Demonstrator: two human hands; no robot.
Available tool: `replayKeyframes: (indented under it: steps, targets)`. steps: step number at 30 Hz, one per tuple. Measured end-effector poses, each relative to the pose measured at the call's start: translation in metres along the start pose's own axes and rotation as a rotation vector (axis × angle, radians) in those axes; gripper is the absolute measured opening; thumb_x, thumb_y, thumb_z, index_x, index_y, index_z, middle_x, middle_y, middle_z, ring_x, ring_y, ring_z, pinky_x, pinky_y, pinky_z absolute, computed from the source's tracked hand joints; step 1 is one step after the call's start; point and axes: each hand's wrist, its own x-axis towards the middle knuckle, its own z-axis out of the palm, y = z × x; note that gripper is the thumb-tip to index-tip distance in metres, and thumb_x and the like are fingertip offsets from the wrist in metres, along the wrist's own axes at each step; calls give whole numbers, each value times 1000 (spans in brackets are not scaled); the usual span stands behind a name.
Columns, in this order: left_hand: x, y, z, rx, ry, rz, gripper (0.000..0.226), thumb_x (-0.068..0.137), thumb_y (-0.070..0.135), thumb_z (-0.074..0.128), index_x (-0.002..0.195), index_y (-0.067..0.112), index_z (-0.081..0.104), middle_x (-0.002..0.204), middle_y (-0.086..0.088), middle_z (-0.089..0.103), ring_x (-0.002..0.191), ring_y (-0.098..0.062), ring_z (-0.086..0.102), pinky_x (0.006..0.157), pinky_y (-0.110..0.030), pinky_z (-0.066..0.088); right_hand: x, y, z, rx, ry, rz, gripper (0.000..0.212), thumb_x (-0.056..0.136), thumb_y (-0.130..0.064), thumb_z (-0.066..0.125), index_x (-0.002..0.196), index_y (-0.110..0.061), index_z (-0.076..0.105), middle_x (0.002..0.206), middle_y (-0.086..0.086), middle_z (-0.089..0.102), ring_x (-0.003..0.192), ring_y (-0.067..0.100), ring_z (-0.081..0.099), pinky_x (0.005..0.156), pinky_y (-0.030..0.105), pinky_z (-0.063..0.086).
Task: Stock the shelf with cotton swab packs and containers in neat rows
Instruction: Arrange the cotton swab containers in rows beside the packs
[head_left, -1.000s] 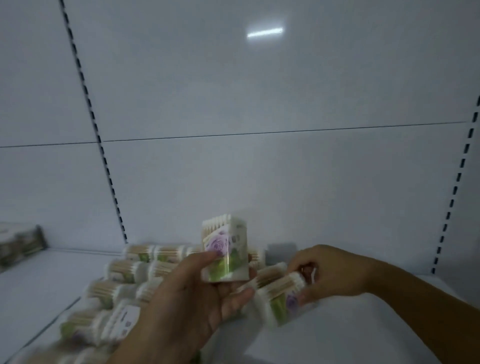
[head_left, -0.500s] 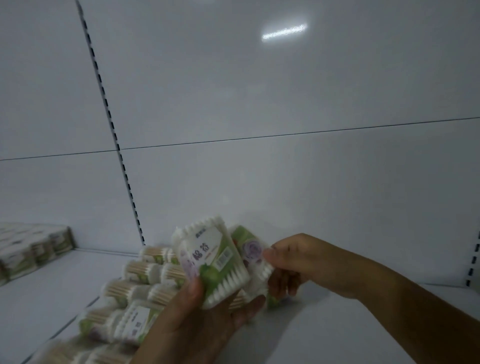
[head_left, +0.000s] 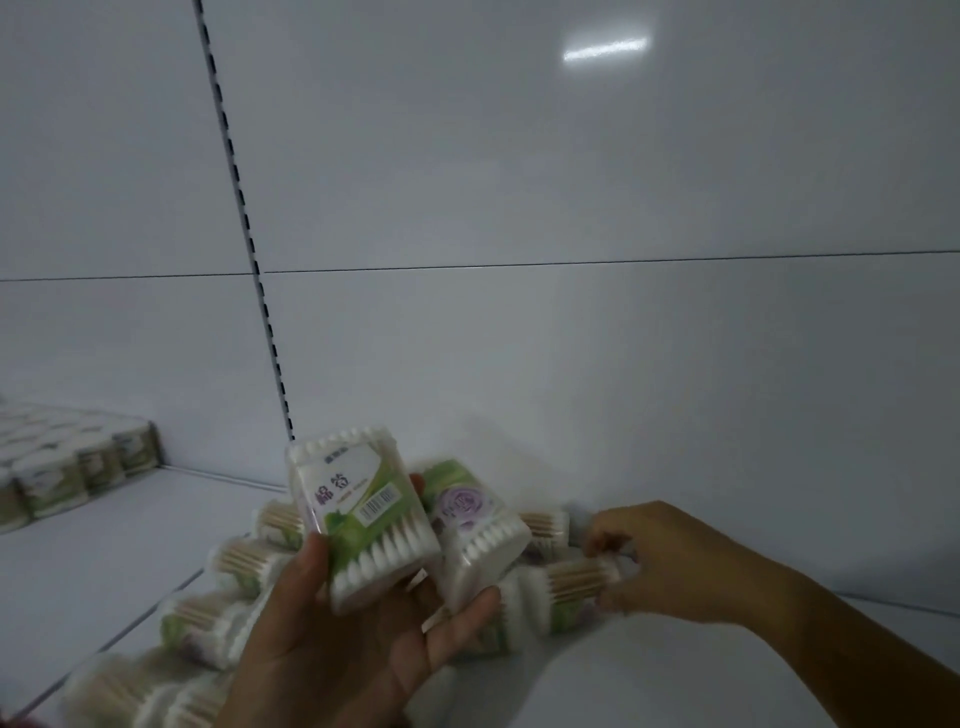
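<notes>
The clear cotton swab pack (head_left: 363, 514) had a green and white label with a barcode, and white tips showed at both ends. A second pack (head_left: 478, 525) with a purple flower leaned beside it. The left hand (head_left: 358, 639) held both above the shelf (head_left: 104, 545), thumb and fingers curled round them. The right hand (head_left: 660, 561) reached low and pinched the end of a lying pack (head_left: 566, 582). Loose packs (head_left: 244, 564) lay heaped behind the hands. Neat rows of packs (head_left: 78, 467) stood far left.
</notes>
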Motion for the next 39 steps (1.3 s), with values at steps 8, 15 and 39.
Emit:
replayKeyframes:
  steps: [8, 15, 39]
  targets:
    - [-30, 55, 3, 17, -80, 14, 61, 89, 41, 61, 140, 12, 47, 147, -14, 43, 140, -34, 31, 116, -53, 16, -12, -56, -40, 542, 15, 4, 12, 82, -7, 68, 94, -9, 70, 91, 8, 74, 86, 21, 71, 71, 23, 54]
    - [-92, 139, -1, 95, -141, 79, 62, 64, 39, 85, 119, 15, 68, 127, -9, 63, 124, -30, 54, 104, -50, 38, 33, -207, 8, 663, 152, -44, 13, 89, -7, 60, 100, -13, 61, 91, 21, 66, 73, 28, 66, 59, 29, 50]
    - [-352, 503, -185, 134, 453, 330, 81, 29, 33, 99, 102, 8, 75, 125, -20, 62, 112, -41, 60, 85, -55, 51, 340, -594, 239, 369, -125, -379, 45, 62, -62, 75, 101, -41, 64, 87, -10, 56, 71, 0, 54, 66, 17, 46]
